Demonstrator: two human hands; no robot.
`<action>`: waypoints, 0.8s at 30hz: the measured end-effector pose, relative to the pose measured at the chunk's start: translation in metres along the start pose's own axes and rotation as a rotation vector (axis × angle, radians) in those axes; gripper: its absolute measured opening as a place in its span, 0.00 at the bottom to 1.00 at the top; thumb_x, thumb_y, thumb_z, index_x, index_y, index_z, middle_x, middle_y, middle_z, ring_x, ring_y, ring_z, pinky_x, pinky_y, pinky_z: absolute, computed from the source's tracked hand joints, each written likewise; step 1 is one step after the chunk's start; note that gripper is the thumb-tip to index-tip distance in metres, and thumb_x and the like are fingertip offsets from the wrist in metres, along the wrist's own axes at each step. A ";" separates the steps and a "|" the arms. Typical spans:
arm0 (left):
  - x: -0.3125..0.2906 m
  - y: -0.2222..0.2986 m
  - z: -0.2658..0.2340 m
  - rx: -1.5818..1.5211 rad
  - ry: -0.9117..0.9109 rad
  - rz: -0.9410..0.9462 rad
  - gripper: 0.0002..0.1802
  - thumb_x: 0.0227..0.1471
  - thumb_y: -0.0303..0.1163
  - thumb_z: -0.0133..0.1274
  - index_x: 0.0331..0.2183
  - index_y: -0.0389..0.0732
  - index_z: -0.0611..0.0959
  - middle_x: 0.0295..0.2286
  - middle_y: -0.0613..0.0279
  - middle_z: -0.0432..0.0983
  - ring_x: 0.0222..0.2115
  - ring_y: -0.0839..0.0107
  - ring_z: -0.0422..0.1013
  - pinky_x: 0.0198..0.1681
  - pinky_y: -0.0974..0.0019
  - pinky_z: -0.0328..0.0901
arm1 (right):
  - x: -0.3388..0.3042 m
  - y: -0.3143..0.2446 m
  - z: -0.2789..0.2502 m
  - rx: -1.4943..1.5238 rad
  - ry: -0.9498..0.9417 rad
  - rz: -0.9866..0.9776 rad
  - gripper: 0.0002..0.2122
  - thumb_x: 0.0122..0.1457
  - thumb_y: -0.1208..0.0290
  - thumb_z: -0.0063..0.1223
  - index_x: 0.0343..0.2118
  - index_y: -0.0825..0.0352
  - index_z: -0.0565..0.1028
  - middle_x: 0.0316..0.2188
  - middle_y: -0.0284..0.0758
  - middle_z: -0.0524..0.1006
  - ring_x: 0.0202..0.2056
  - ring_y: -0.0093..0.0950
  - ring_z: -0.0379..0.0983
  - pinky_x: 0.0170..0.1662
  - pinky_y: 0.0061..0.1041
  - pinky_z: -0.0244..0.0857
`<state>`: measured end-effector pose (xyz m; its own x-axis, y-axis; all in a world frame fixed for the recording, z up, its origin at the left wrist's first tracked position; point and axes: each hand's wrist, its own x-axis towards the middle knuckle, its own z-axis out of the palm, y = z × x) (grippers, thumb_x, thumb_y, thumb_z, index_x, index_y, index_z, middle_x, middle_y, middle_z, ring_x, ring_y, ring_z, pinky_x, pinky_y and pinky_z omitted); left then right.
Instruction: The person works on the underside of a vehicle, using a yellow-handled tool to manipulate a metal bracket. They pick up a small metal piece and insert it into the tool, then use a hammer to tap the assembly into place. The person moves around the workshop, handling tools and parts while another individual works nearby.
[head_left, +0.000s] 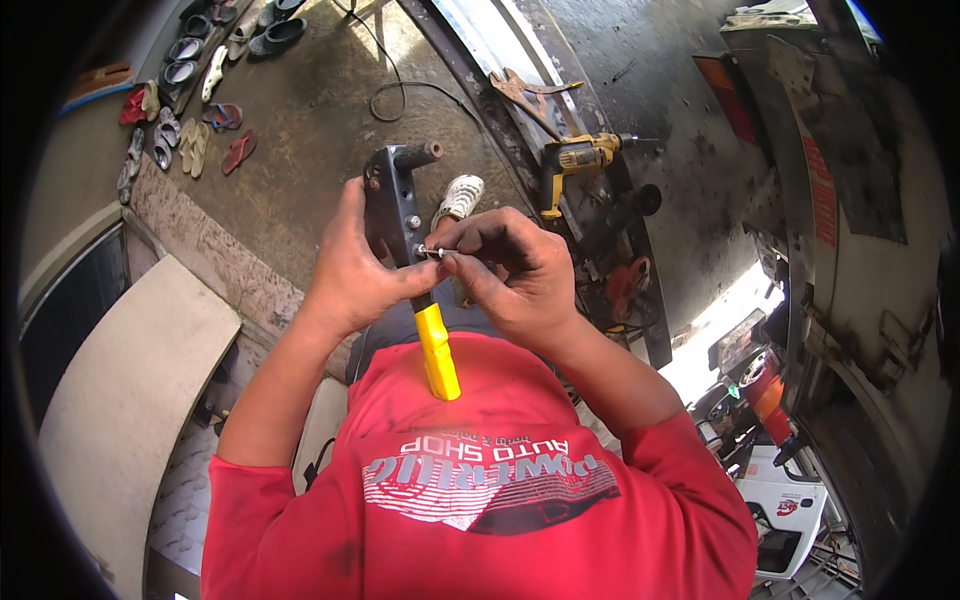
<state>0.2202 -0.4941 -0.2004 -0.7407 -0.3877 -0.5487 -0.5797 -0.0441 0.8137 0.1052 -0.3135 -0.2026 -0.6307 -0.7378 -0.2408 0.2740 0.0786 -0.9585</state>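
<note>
Head view: left hand (358, 272) is wrapping fully around a hand riveter (398, 215) with a yellow-tipped handle, held at chest height, while right hand (505, 275) is pinching a small rivet (432, 252) into its nose. Seating it straight probably comes next.

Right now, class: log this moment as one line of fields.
left hand: grips hand riveter, yellow handle down | right hand: pinches small rivet at riveter head | nearby: yellow cordless drill on floor

I'm in a vehicle repair workshop: stained concrete floor (300, 110), a yellow power drill (580, 158) far ahead, grimy vehicle body panels (850, 200) right.
</note>
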 end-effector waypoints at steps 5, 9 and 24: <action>-0.002 0.007 0.007 -0.005 0.011 0.021 0.52 0.33 0.33 0.77 0.58 0.39 0.66 0.42 0.57 0.75 0.42 0.69 0.75 0.46 0.62 0.73 | -0.002 -0.003 0.001 -0.114 0.030 -0.039 0.06 0.56 0.81 0.64 0.36 0.69 0.79 0.31 0.36 0.83 0.34 0.28 0.83 0.38 0.25 0.75; -0.001 0.015 0.008 0.087 -0.010 -0.045 0.56 0.32 0.38 0.76 0.60 0.37 0.65 0.41 0.60 0.73 0.40 0.71 0.73 0.44 0.65 0.72 | 0.000 -0.005 -0.002 -0.164 0.036 -0.102 0.06 0.55 0.81 0.64 0.35 0.69 0.80 0.30 0.37 0.82 0.33 0.30 0.82 0.37 0.27 0.74; 0.003 0.022 0.020 0.207 -0.087 0.037 0.59 0.30 0.46 0.81 0.58 0.35 0.65 0.38 0.64 0.73 0.38 0.74 0.70 0.41 0.70 0.70 | -0.014 -0.009 -0.023 0.437 0.154 0.201 0.04 0.61 0.81 0.58 0.37 0.71 0.75 0.28 0.33 0.80 0.32 0.20 0.79 0.37 0.24 0.74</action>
<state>0.1980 -0.4785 -0.1878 -0.7841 -0.3043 -0.5409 -0.6022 0.1624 0.7816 0.0951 -0.2886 -0.1942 -0.6250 -0.6271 -0.4650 0.6583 -0.1033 -0.7456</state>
